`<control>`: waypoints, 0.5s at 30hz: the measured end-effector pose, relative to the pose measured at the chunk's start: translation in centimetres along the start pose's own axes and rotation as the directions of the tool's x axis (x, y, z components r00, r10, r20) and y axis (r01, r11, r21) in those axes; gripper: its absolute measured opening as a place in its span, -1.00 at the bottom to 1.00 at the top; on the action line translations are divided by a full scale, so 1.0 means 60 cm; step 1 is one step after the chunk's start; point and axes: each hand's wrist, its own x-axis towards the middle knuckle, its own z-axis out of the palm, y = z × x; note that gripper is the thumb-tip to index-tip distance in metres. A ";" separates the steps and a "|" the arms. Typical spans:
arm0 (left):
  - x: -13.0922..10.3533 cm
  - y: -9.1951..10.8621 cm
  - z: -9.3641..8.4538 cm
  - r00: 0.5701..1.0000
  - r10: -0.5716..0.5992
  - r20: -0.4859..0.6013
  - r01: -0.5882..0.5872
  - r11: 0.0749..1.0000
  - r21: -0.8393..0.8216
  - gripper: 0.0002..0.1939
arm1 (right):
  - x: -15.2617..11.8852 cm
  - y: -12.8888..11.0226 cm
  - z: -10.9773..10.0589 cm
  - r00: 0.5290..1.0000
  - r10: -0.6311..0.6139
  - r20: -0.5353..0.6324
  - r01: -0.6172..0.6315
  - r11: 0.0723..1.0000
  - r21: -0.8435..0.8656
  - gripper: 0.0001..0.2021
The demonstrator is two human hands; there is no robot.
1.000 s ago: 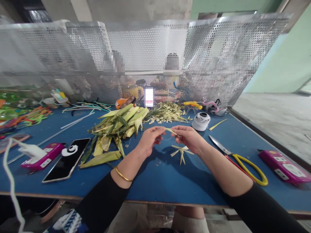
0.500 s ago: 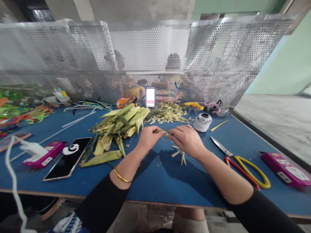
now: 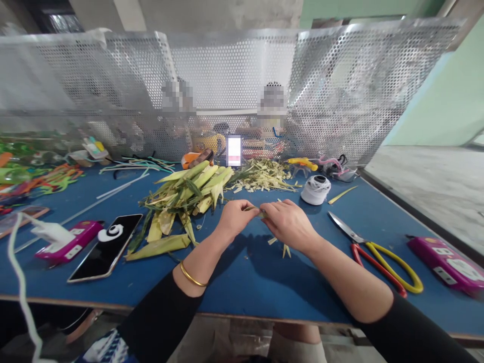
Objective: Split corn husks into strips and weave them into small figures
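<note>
My left hand (image 3: 236, 218), with a gold bangle at the wrist, pinches a narrow strip of green husk (image 3: 251, 207). Close against it, my right hand (image 3: 289, 222) has its fingers closed on the other end of that strip. Pale cut husk ends (image 3: 286, 250) show below my right hand. A heap of corn husks (image 3: 192, 189) lies beyond and left of my left hand, and a pile of shredded husk (image 3: 264, 175) lies behind both hands. To the right stands a spool of white thread (image 3: 316, 190).
Scissors with red and yellow handles (image 3: 363, 242) lie right, beside a magenta box (image 3: 446, 264). A phone (image 3: 107, 248) and another magenta box (image 3: 71, 242) with a white cable are left. A perforated metal screen (image 3: 234, 65) spans the table's back, people behind it.
My right hand has moved slightly left and its fingers have closed in against my left hand. The husk ends beneath it are now more covered.
</note>
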 end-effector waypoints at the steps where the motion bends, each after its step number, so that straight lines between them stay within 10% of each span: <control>1: 0.000 0.000 0.000 1.000 -0.002 -0.004 0.002 1.000 0.003 -0.77 | 0.000 0.000 0.000 1.000 0.017 0.007 -0.017 1.000 0.013 -0.89; 7: 0.004 -0.002 -0.004 0.999 0.022 -0.045 -0.020 0.999 0.029 -0.72 | 0.000 0.011 -0.004 0.980 0.183 0.082 -0.195 0.961 0.195 -0.86; 15: 0.002 0.005 -0.008 1.000 0.017 0.004 -0.017 0.999 0.028 -0.72 | 0.002 0.017 -0.005 1.000 0.011 -0.002 -0.011 1.000 0.023 -0.79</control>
